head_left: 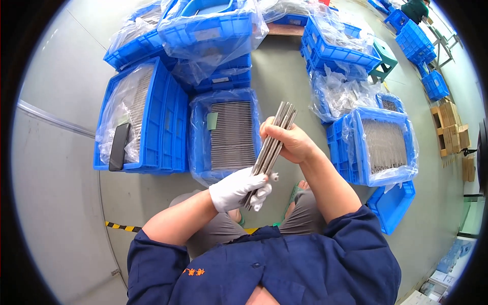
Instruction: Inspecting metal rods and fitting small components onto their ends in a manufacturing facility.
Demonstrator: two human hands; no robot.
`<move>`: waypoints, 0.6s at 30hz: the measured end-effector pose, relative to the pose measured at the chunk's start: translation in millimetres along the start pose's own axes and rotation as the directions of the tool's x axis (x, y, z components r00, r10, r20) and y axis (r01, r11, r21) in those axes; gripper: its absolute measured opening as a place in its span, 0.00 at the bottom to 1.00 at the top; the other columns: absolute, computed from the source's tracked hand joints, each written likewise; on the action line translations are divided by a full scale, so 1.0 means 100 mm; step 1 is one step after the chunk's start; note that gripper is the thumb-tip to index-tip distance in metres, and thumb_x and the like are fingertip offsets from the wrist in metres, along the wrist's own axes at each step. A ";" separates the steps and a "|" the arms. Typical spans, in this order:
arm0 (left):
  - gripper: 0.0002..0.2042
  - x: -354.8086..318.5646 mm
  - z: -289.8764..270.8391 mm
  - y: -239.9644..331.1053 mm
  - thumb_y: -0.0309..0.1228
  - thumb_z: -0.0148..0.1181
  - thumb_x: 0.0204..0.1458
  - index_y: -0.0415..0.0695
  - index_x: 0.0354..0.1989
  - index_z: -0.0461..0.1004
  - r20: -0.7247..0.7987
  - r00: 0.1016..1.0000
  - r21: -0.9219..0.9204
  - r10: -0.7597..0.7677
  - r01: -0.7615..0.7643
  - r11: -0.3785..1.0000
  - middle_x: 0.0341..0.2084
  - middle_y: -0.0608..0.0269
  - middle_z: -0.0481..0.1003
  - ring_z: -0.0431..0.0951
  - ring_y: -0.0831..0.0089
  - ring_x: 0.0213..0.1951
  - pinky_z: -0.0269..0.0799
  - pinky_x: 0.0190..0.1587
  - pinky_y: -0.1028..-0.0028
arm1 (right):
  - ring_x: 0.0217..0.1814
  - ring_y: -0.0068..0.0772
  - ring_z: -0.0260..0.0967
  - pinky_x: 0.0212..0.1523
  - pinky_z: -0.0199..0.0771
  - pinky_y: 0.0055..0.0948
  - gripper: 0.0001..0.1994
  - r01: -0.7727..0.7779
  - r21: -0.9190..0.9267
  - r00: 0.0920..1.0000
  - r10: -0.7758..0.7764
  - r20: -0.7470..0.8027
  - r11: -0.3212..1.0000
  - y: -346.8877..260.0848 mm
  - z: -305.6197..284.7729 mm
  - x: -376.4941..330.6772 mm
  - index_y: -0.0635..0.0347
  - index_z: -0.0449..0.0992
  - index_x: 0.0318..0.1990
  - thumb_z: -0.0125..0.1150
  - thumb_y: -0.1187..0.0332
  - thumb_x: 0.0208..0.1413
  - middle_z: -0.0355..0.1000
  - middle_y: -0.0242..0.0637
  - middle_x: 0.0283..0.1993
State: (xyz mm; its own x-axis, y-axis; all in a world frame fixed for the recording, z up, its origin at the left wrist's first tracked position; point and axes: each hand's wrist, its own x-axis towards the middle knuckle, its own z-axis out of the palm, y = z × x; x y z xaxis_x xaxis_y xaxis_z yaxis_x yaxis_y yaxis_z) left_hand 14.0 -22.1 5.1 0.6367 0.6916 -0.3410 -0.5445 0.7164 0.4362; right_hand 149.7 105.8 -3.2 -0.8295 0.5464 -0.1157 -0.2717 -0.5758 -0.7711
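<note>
A bundle of several thin metal rods (269, 148) is held slantwise in front of me, its upper end leaning right. My left hand (238, 189), in a white glove with some fingertips bare, is closed round the lower end. Bare and wrapped about the upper part is my right hand (291, 140). Just beyond the bundle, a blue crate (199, 147) lined with clear plastic holds rows of similar rods (233, 134), with a small green slip (212, 121) lying on them. Another lined crate (351, 147) of rods (385, 145) stands to the right.
At the left, stacked blue crates (168, 119) carry a black phone (119, 146) on their edge. More plastic-covered crates (208, 33) rise behind. A green stool (385, 60), an empty tilted blue crate (391, 208) and cardboard boxes (450, 127) are on the right. A person (416, 10) is far off.
</note>
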 end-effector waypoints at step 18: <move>0.12 0.22 -0.11 0.04 0.37 0.53 0.47 0.44 0.36 0.64 -0.397 0.815 0.575 0.422 -0.137 0.807 0.19 0.69 0.66 0.64 0.83 0.18 0.61 0.21 0.82 | 0.19 0.12 0.52 0.20 0.53 0.13 0.11 0.017 -0.209 0.909 -0.102 -0.405 0.978 0.01 0.02 -0.02 0.58 0.70 0.31 0.62 0.63 0.44 0.63 0.25 0.23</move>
State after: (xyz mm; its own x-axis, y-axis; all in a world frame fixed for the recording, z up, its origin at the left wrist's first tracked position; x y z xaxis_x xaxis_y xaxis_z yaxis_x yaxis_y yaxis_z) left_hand 19.7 -3.4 -9.8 0.0728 0.9024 -0.4247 -0.2130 0.4301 0.8773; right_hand 149.7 102.8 -2.6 -0.5286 0.8015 -0.2796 -0.1780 -0.4267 -0.8867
